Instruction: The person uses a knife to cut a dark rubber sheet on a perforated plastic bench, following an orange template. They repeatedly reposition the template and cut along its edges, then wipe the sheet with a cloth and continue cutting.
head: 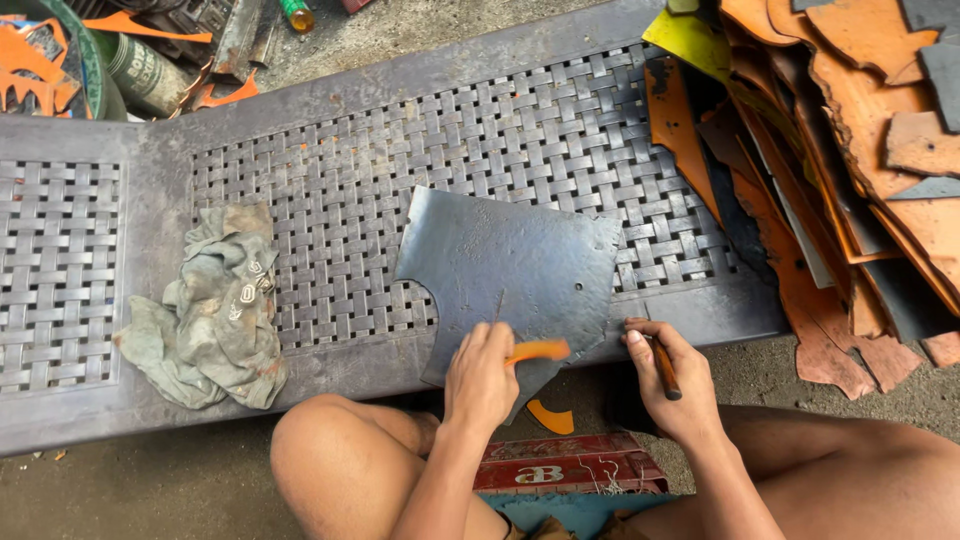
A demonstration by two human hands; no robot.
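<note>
Our left hand point(480, 375) is closed around a small orange strip point(538, 351), pinching it flat against the lower edge of the dark grey sheet point(510, 270). Our right hand point(668, 385) is curled around a thin dark tool point(665, 368), held just off the sheet's lower right corner, at the near edge of the counter point(150, 200).

The sheet lies on the woven counter top, its lower part hanging over the near edge toward us, with both hands at that overhanging part. A curved notch is already out of its left side and a small orange offcut point(551, 417) lies below, so we judge some shaping done; most of the sheet looks whole.

A crumpled rag point(215, 305) sits well to the left, and a heap of orange and grey pieces point(850, 170) fills the right end.
</note>
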